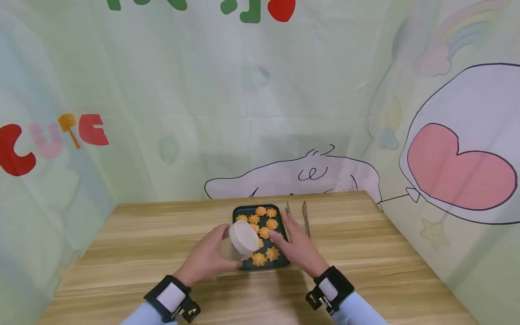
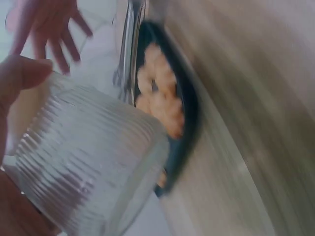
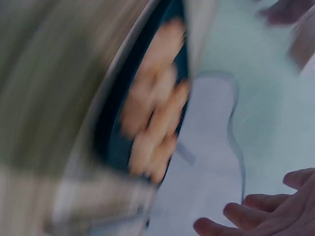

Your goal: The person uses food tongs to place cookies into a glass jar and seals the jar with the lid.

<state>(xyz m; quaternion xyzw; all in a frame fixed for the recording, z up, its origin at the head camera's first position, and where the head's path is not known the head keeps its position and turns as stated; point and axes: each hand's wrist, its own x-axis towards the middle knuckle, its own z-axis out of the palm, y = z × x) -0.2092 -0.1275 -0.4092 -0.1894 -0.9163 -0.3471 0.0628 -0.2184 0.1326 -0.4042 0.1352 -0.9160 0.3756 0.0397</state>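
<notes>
My left hand [image 1: 209, 255] grips a clear ribbed jar [image 2: 91, 152] with a white lid [image 1: 244, 237], thumb and fingers spread around it. The jar is tilted above the near left part of a dark baking tray [image 1: 264, 267] and hides some of what lies there. Several golden swirl-shaped cookies [image 1: 271, 224] sit on the tray. My right hand [image 1: 299, 248], fingers extended and apart, is over the tray's right side and holds nothing. Whether it touches the tray cannot be told. The right wrist view is blurred.
Metal tongs [image 1: 306, 219] lie just right of the tray, partly behind my right hand. The wooden table [image 1: 170, 230] ends at a printed fabric backdrop [image 1: 170, 113] behind it and at both sides.
</notes>
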